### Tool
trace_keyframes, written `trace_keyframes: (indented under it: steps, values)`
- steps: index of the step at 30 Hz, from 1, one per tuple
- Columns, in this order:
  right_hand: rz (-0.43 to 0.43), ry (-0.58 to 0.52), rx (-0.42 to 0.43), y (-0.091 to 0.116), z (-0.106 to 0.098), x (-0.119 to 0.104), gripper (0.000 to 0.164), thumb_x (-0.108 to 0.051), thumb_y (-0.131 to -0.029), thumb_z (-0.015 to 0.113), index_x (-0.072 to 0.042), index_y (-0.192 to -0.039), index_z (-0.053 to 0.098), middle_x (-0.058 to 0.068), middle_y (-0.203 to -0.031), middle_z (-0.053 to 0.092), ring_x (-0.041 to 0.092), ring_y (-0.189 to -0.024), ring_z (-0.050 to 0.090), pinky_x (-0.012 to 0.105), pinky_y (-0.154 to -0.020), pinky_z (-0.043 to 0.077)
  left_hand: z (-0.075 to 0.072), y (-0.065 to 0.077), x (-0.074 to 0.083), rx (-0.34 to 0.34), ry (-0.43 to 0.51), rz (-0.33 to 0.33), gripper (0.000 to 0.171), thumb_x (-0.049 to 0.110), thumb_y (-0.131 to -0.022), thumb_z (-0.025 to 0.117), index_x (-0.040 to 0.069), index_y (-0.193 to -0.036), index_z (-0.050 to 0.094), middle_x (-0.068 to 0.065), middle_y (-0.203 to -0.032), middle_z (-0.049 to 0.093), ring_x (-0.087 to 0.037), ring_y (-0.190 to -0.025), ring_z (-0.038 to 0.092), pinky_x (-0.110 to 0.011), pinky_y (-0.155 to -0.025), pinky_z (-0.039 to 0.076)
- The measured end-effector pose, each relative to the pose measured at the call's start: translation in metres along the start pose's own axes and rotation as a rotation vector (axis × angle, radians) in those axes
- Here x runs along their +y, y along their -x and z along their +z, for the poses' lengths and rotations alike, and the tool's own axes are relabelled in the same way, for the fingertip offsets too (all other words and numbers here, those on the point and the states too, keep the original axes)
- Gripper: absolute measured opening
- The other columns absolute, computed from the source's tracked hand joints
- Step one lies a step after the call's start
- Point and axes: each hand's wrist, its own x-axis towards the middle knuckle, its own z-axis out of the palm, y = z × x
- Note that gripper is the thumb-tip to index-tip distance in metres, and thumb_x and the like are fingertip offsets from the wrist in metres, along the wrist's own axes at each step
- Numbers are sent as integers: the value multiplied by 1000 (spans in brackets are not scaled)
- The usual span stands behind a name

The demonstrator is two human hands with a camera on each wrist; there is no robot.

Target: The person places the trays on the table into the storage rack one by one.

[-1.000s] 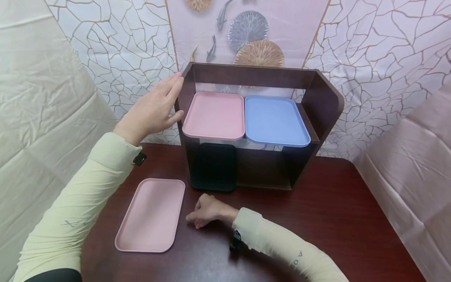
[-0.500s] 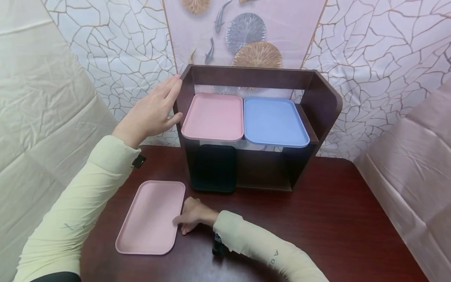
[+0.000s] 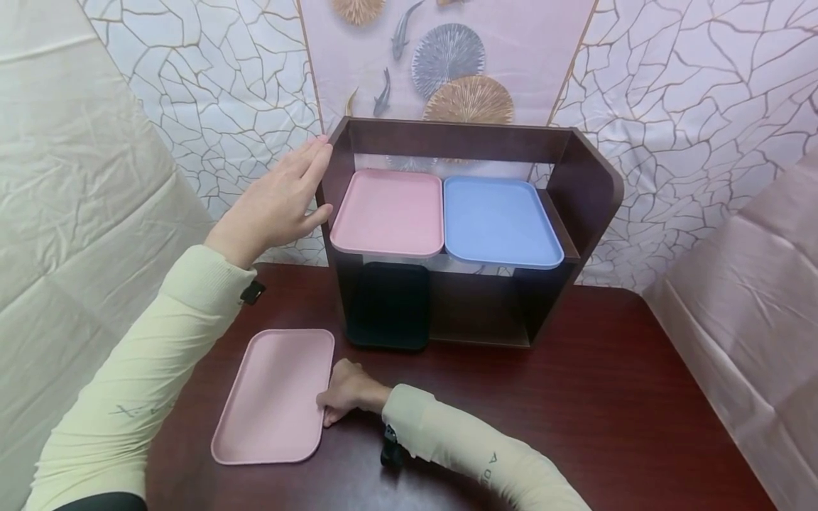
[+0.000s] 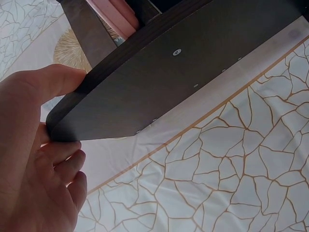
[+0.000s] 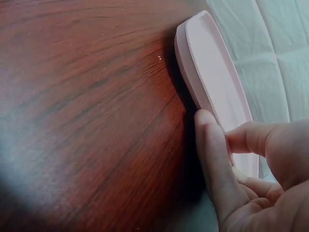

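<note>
A pink tray (image 3: pixel 275 394) lies on the left part of the table, in front of a dark brown two-tier shelf (image 3: pixel 460 138). My right hand (image 3: pixel 348 390) pinches this tray's right rim; in the right wrist view the thumb (image 5: pixel 248 137) is on the inner side and the fingers lie along the outer wall. My left hand (image 3: pixel 275 195) holds the upper corner of the shelf's left side panel (image 4: pixel 145 92), its thumb on one edge and fingertips at the other. On the upper tier sit a second pink tray (image 3: pixel 391 213) and a blue tray (image 3: pixel 501 220), side by side.
A dark green tray (image 3: pixel 388 305) stands in the left half of the lower tier. The reddish-brown table (image 3: pixel 613 397) extends right and forward of the shelf. Patterned cloth (image 3: pixel 192 85) hangs behind, with plain drapes (image 3: pixel 70 213) at both sides.
My right hand has moved left across the table to the near pink tray and taken hold of its right rim. The left hand stays on the shelf's side panel.
</note>
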Motion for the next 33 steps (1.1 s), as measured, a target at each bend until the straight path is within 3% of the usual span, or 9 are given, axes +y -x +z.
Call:
trace_keyframes:
  steps: [15,28,33]
  values:
    - [-45,-13,-27,9,-16,2,30,-2,-87,74,-2,-56,74,11,-55,72,28,-58,77,25,-49,61,1,0,-1,17,-3,16,81,24,-104,60,-6,-166,17,-24,-175,19,-41,-164,19,-49,-138,14]
    - [-86,44,-79,43,-35,12,32,-4,-88,74,-4,-56,74,8,-53,71,21,-51,75,21,-47,58,-1,1,1,16,4,13,81,24,-104,59,-6,-166,16,-24,-175,19,-40,-164,18,-52,-137,15]
    - [-104,40,-86,55,-45,22,30,-2,-87,73,-4,-57,74,8,-53,71,10,-43,67,17,-43,53,-1,1,1,12,7,9,81,24,-104,59,-6,-166,16,-24,-175,19,-40,-164,18,-51,-137,14]
